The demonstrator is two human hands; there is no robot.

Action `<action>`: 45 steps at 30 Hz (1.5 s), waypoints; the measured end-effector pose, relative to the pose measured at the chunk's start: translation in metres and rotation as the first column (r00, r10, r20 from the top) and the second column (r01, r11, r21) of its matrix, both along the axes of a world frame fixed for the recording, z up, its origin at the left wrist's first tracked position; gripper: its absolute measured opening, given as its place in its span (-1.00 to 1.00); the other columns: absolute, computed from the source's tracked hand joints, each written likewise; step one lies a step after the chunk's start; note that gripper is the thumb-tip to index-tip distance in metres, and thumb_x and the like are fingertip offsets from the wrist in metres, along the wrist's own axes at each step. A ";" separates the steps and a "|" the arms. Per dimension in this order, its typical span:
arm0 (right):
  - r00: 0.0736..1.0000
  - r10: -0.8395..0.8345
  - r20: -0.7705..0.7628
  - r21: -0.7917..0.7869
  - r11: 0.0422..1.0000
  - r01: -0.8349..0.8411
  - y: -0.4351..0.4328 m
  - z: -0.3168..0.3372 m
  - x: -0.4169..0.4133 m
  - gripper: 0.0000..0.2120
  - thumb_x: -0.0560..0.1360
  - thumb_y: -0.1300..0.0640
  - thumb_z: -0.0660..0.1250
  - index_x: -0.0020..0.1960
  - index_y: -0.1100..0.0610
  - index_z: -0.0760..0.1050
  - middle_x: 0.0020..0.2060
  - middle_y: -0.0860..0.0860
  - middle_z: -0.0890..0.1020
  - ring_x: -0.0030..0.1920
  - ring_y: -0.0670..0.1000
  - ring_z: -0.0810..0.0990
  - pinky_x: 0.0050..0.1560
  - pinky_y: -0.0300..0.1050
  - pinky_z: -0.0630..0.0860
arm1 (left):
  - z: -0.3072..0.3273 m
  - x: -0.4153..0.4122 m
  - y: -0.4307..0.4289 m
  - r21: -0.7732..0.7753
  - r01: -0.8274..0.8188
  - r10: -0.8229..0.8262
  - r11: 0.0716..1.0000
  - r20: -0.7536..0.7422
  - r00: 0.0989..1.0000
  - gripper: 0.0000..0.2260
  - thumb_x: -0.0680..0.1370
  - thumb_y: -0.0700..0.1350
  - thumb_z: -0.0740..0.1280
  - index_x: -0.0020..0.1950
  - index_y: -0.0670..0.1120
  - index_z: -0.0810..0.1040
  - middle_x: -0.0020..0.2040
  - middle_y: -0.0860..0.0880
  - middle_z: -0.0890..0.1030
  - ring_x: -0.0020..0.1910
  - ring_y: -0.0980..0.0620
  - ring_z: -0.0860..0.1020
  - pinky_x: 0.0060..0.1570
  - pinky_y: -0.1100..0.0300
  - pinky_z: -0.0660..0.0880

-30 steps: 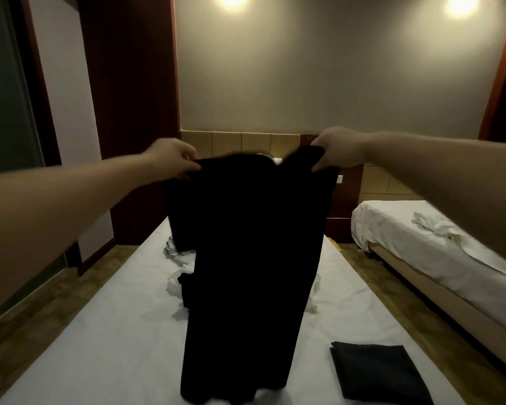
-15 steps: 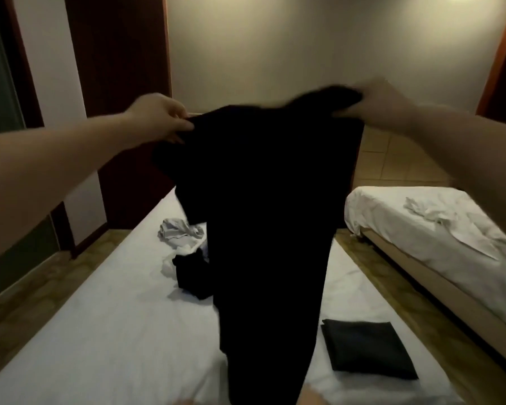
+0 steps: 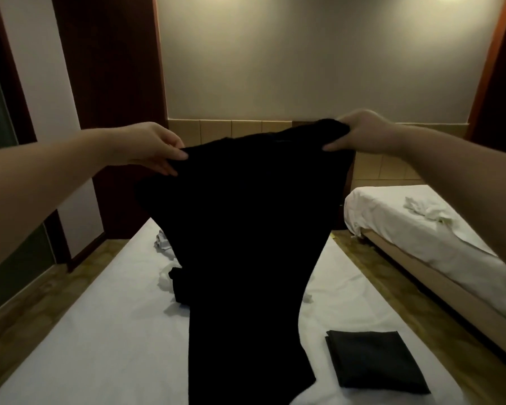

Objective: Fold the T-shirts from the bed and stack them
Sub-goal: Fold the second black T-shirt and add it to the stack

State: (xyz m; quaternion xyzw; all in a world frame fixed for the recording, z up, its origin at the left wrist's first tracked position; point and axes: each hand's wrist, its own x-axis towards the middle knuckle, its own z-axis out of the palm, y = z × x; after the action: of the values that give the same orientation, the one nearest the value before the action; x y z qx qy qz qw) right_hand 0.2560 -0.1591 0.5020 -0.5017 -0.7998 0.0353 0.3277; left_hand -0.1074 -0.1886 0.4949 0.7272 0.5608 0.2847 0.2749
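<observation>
We had one shirt done: a folded dark T-shirt (image 3: 374,361) lay flat on the white bed (image 3: 100,346), at about 4 o'clock from the middle of the view. The second was in hand but not yet folded. The black T-shirt (image 3: 246,244) hung in the air in front of us, its lower end trailing down to the bed at 6 o'clock.

Our left hand (image 3: 155,147) pinched its top edge at 10 o'clock, thumb and fingers closed on the cloth. Our right hand (image 3: 360,133) gripped the other top corner at 2 o'clock, fingers curled over a bunched bit of fabric.

More was left: a small heap of unfolded garments (image 3: 170,276), pale and black, lay on the bed at 9 o'clock, partly hidden behind the hanging shirt. How many it held we could not tell.

Against a second before, our hands stood farther apart, and the shirt's top was spread wider. Half a second before, the top edge was blurred; now it showed steady. The folded shirt and the heap had kept their places on the bed.
</observation>
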 end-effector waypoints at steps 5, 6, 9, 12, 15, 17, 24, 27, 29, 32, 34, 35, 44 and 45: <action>0.998 -0.048 -0.032 -0.002 0.999 0.048 0.056 -0.020 -0.007 -0.78 0.43 0.23 0.41 -0.33 0.03 0.47 -0.38 -0.10 0.49 -0.40 -0.21 0.48 -0.44 -0.51 0.29 | -0.020 0.005 0.056 0.030 -0.121 0.120 0.992 0.018 0.993 -0.92 0.55 -0.24 0.25 -0.05 -0.15 0.53 -0.14 -0.09 0.59 -0.28 0.12 0.60 -0.36 0.39 0.55; 0.997 -0.073 -0.021 0.018 0.997 0.074 0.073 -0.025 -0.010 -0.83 0.45 0.20 0.40 -0.31 0.08 0.50 -0.39 -0.09 0.48 -0.37 -0.18 0.45 -0.40 -0.44 0.31 | -0.028 0.006 0.071 0.069 -0.168 0.167 0.983 0.022 0.986 -0.93 0.55 -0.23 0.26 -0.07 -0.14 0.53 -0.15 -0.08 0.58 -0.31 0.14 0.59 -0.38 0.41 0.53; 0.991 -0.134 -0.009 0.098 0.986 0.134 0.121 -0.040 -0.018 -0.83 0.46 0.12 0.37 -0.19 0.23 0.55 -0.35 0.01 0.51 -0.26 0.00 0.48 -0.31 -0.15 0.30 | -0.053 0.010 0.118 0.169 -0.269 0.253 0.948 0.110 0.961 -0.95 0.55 -0.20 0.28 -0.08 -0.10 0.53 -0.18 -0.05 0.54 -0.29 0.12 0.55 -0.41 0.47 0.49; 0.984 -0.179 0.000 0.179 0.968 0.176 0.158 -0.040 -0.023 -0.80 0.46 0.10 0.34 -0.14 0.25 0.57 -0.24 0.12 0.56 -0.11 0.15 0.56 -0.20 -0.11 0.33 | -0.072 0.014 0.161 0.254 -0.304 0.257 0.918 0.200 0.945 -0.96 0.56 -0.22 0.28 -0.03 -0.13 0.52 -0.20 -0.08 0.51 -0.38 0.22 0.53 -0.36 0.47 0.46; 0.978 -0.208 -0.022 0.235 0.950 0.207 0.188 -0.016 -0.028 -0.75 0.49 0.08 0.30 -0.01 0.26 0.58 -0.07 0.21 0.63 0.00 0.18 0.57 -0.12 -0.03 0.40 | -0.062 0.016 0.191 0.341 -0.292 0.228 0.894 0.215 0.950 -0.93 0.57 -0.23 0.26 -0.01 -0.14 0.53 -0.24 -0.02 0.49 -0.29 0.14 0.50 -0.16 0.31 0.47; 0.971 -0.229 -0.071 0.282 0.929 0.240 0.199 0.008 -0.029 -0.73 0.50 0.08 0.28 0.03 0.27 0.58 -0.04 0.21 0.63 0.00 0.16 0.57 -0.12 -0.03 0.39 | -0.040 0.016 0.205 0.389 -0.286 0.205 0.876 0.236 0.950 -0.93 0.56 -0.21 0.27 -0.03 -0.11 0.54 -0.22 -0.02 0.52 -0.24 0.09 0.50 -0.04 0.17 0.46; 0.957 -0.205 -0.204 0.341 0.902 0.266 0.174 0.043 -0.030 -0.77 0.49 0.11 0.27 0.07 0.15 0.60 0.02 0.14 0.65 0.08 0.10 0.58 -0.01 -0.10 0.42 | 0.003 0.020 0.184 0.480 -0.287 0.211 0.829 0.206 0.955 -0.87 0.56 -0.21 0.28 0.08 -0.16 0.55 -0.18 -0.08 0.55 -0.19 0.02 0.53 0.05 0.09 0.47; 0.968 -0.189 -0.164 0.341 0.910 0.236 0.140 0.026 -0.027 -0.80 0.48 0.12 0.29 0.04 0.16 0.60 -0.02 0.14 0.65 0.04 0.12 0.58 -0.10 -0.13 0.38 | -0.009 0.017 0.146 0.450 -0.285 0.219 0.846 0.194 0.956 -0.91 0.54 -0.21 0.30 -0.13 -0.06 0.55 -0.18 -0.08 0.56 -0.07 -0.07 0.53 0.10 0.03 0.45; 0.981 -0.170 -0.093 0.350 0.917 0.192 0.109 0.003 -0.023 -0.81 0.47 0.12 0.31 -0.04 0.23 0.59 -0.11 0.16 0.65 -0.05 0.15 0.58 -0.13 -0.08 0.39 | -0.026 0.013 0.112 0.416 -0.239 0.206 0.878 0.123 0.971 -0.84 0.54 -0.21 0.31 -0.19 0.03 0.53 -0.21 -0.01 0.56 -0.11 -0.05 0.54 0.03 0.10 0.45; 0.995 -0.092 0.037 0.338 0.938 0.074 0.057 -0.046 -0.016 -0.83 0.49 0.16 0.31 -0.16 0.26 0.55 -0.28 0.09 0.57 -0.14 0.16 0.57 -0.22 -0.09 0.31 | -0.063 0.010 0.051 0.383 -0.156 0.213 0.910 -0.111 0.971 -0.86 0.53 -0.19 0.32 -0.18 0.03 0.54 -0.23 0.02 0.56 -0.24 0.11 0.50 -0.20 0.30 0.37; 0.995 -0.038 0.093 0.275 0.961 0.011 0.021 -0.080 -0.011 -0.82 0.51 0.13 0.31 -0.14 0.24 0.57 -0.28 0.02 0.59 -0.16 0.11 0.57 -0.22 -0.10 0.34 | -0.094 0.005 0.011 0.303 -0.124 0.180 0.945 -0.166 0.970 -0.90 0.53 -0.19 0.32 -0.13 -0.01 0.57 -0.21 0.01 0.57 -0.22 0.13 0.50 -0.24 0.32 0.36; 0.994 -0.021 0.109 0.226 0.974 -0.004 0.002 -0.095 -0.009 -0.83 0.51 0.11 0.31 -0.15 0.21 0.57 -0.28 0.02 0.60 -0.17 0.08 0.57 -0.22 -0.08 0.40 | -0.110 0.004 -0.007 0.256 -0.119 0.166 0.959 -0.171 0.971 -0.92 0.53 -0.19 0.32 -0.10 -0.03 0.58 -0.19 0.00 0.57 -0.20 0.12 0.51 -0.24 0.32 0.36; 0.964 0.113 0.242 -0.142 0.987 -0.080 -0.160 -0.214 0.001 -0.83 0.47 0.17 0.36 -0.28 0.17 0.49 -0.42 -0.03 0.50 -0.37 -0.15 0.42 -0.34 -0.26 0.28 | -0.232 0.006 -0.148 0.041 -0.018 0.031 0.999 -0.337 0.941 -0.82 0.47 -0.17 0.41 -0.24 0.12 0.59 -0.26 0.15 0.63 -0.21 0.25 0.53 -0.14 0.37 0.38; 0.955 0.139 0.261 -0.159 0.982 -0.100 -0.174 -0.229 0.004 -0.82 0.46 0.16 0.37 -0.30 0.13 0.48 -0.41 -0.03 0.51 -0.36 -0.12 0.43 -0.33 -0.22 0.26 | -0.246 0.008 -0.164 0.021 0.007 0.001 1.000 -0.375 0.927 -0.79 0.46 -0.16 0.42 -0.26 0.16 0.56 -0.30 0.26 0.60 -0.23 0.34 0.51 -0.17 0.45 0.35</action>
State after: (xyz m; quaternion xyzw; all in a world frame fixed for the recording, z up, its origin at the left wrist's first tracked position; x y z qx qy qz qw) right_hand 0.2597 -0.3333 0.2734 -0.4747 -0.8613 0.0437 0.1756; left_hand -0.0990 -0.3527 0.2492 0.7721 0.5987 0.1463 0.1550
